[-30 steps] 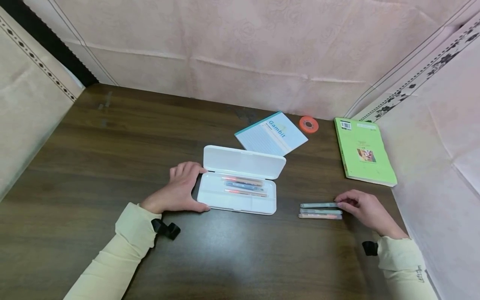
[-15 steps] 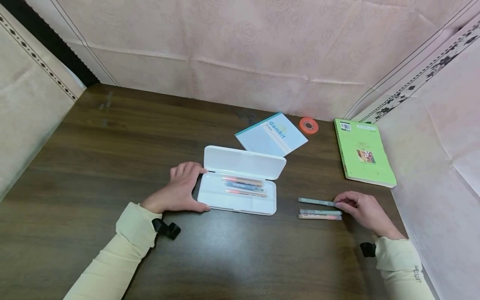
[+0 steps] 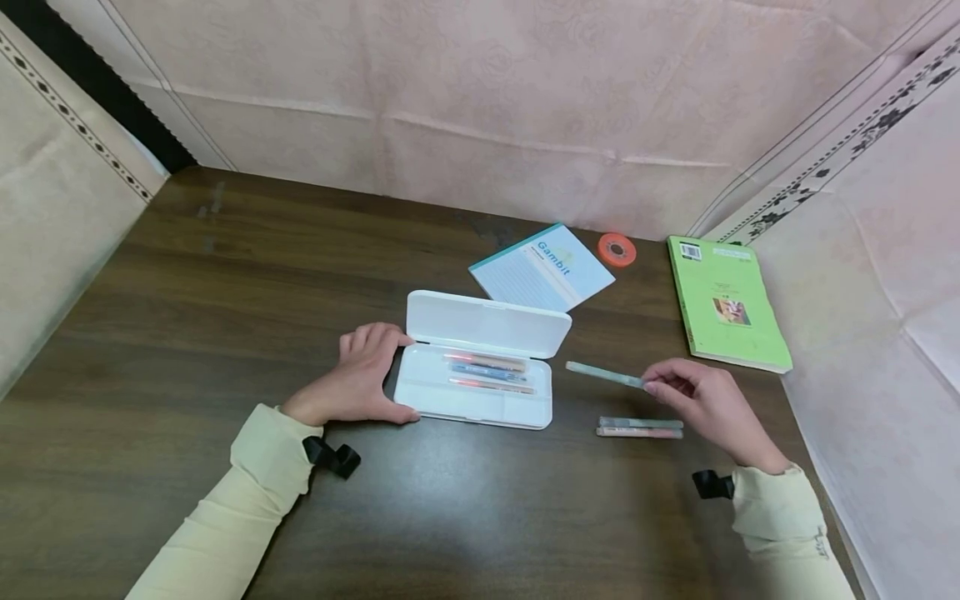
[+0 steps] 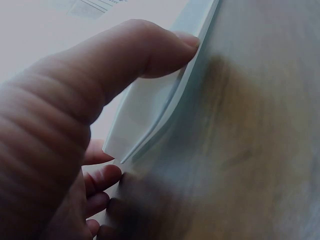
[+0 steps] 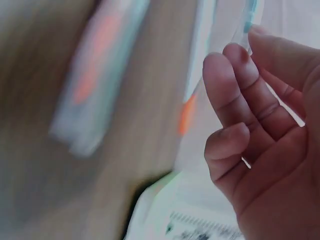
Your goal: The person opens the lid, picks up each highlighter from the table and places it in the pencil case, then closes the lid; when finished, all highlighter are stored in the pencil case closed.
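A white pencil case (image 3: 472, 407) lies with its lid (image 3: 487, 325) raised, several pens (image 3: 489, 372) inside. My left hand (image 3: 360, 375) grips its left end; in the left wrist view the thumb (image 4: 150, 50) presses on the case's edge (image 4: 150, 110), and the other fingers are at a far corner. Between thumb and fingertips my right hand (image 3: 705, 404) pinches a pale teal pen (image 3: 603, 374) by its right end, its other end pointing toward the case. The right wrist view shows only a bit of that pen (image 5: 251, 15). Two more pens (image 3: 640, 427) lie side by side below it.
Behind the case lies a light-blue Gambit notebook (image 3: 551, 267), with an orange-red round tape roll (image 3: 617, 249) beside it. A green book (image 3: 731, 304) is at the right. Patterned cloth (image 3: 480, 100) hangs along the back and sides of the wooden table (image 3: 187, 333).
My right hand has lifted the teal pen off the row of three and carried it up and leftward toward the case. The left hand and case have stayed in place.
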Demonstrator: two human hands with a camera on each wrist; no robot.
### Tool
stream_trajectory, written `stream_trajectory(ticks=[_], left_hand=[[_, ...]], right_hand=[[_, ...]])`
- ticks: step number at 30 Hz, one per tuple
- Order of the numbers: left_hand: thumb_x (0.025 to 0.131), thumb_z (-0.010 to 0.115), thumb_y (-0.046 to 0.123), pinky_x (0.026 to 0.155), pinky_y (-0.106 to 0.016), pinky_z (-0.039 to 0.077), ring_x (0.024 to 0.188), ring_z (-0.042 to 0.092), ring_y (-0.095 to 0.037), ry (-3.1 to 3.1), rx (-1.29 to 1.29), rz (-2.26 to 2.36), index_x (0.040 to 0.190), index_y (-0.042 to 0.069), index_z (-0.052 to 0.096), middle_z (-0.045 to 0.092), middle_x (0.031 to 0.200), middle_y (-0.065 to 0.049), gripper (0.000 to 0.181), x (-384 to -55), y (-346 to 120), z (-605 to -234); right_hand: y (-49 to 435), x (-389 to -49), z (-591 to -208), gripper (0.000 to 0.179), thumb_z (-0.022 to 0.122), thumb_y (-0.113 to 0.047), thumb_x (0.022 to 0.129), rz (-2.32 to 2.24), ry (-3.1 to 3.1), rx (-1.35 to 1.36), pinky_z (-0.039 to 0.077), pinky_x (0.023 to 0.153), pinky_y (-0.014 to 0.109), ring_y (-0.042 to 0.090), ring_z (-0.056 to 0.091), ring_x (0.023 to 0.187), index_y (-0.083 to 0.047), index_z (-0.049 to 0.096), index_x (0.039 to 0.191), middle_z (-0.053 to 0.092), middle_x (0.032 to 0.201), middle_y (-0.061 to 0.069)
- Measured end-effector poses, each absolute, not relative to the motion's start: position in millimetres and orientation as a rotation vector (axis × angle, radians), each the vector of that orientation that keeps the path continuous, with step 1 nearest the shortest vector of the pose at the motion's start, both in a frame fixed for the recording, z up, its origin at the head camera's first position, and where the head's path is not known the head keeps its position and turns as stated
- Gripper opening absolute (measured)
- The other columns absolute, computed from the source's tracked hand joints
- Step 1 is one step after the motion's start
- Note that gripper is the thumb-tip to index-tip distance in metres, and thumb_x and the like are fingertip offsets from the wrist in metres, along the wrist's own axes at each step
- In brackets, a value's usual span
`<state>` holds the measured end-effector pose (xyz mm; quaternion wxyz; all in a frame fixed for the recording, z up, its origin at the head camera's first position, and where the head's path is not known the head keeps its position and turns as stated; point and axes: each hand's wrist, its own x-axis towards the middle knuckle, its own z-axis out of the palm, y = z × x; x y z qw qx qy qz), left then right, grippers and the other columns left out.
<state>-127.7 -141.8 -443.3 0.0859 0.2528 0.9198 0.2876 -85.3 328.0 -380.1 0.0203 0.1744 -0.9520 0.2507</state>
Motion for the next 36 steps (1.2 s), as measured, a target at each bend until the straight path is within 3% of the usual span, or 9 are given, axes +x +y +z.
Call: stream_trajectory(ticks=[11,17,36], left_hand=[[0.063,0.085,0.053,0.093,-0.052,0.019,0.124,0.028,-0.035,2.741,0.751,0.867,0.13,0.008,0.043,0.041,0.13,-0.012,0.091,-127,-141,-441],[0.063,0.084,0.054,0.093,-0.05,0.019,0.124,0.028,-0.034,2.742,0.745,0.863,0.13,0.01,0.043,0.041,0.128,-0.01,0.09,-128,-141,-443],[0.063,0.084,0.052,0.093,-0.052,0.019,0.125,0.027,-0.035,2.738,0.739,0.864,0.131,0.008,0.042,0.041,0.13,-0.012,0.091,-127,-141,-441]], right_hand=[[242,-110,-374,0.008,0.072,-0.022,0.09,0.788,-3.066,0.684,0.052,0.068,0.025,0.006,0.058,0.073,-0.022,0.07,0.098,0.068,0.087,-0.01],[207,-119,-386,0.011,0.074,-0.022,0.089,0.689,-3.103,0.696,0.05,0.068,0.027,0.009,0.055,0.07,-0.016,0.073,0.098,0.068,0.082,-0.006],[201,-118,-393,0.015,0.075,-0.018,0.087,0.762,-3.111,0.671,0.051,0.069,0.027,0.009,0.056,0.071,-0.015,0.073,0.101,0.07,0.084,-0.005]])
